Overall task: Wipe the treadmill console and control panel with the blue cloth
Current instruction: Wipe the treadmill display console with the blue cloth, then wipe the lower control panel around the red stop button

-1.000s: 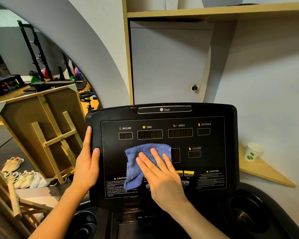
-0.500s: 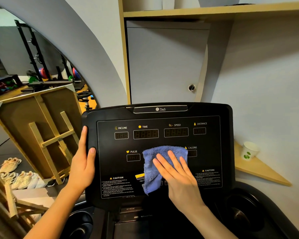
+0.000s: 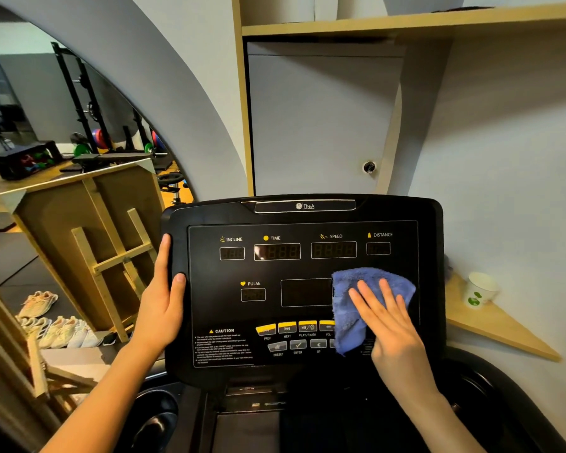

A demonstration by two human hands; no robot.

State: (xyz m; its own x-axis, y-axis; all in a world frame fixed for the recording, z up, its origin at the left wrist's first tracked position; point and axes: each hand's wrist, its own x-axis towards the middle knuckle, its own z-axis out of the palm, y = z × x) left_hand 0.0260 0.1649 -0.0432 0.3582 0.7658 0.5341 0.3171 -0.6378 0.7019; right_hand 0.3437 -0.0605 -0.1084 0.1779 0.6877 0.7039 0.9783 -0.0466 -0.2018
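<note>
Right hand (image 3: 394, 325) flat, fingers spread, pressing the blue cloth (image 3: 360, 305) against the console (image 3: 209, 308), right of its PULSE window. Left hand (image 3: 162, 300) clamps the console's left edge. Risk: the palm could press buttons (image 3: 286, 328) under the cloth's lower left.

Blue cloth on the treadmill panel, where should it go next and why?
Probably slide the blue cloth up toward the DISTANCE display. The right hand presses it flat low on the panel's right side, so the top row of displays is uncovered, while the left hand steadies the console's left edge.
</note>
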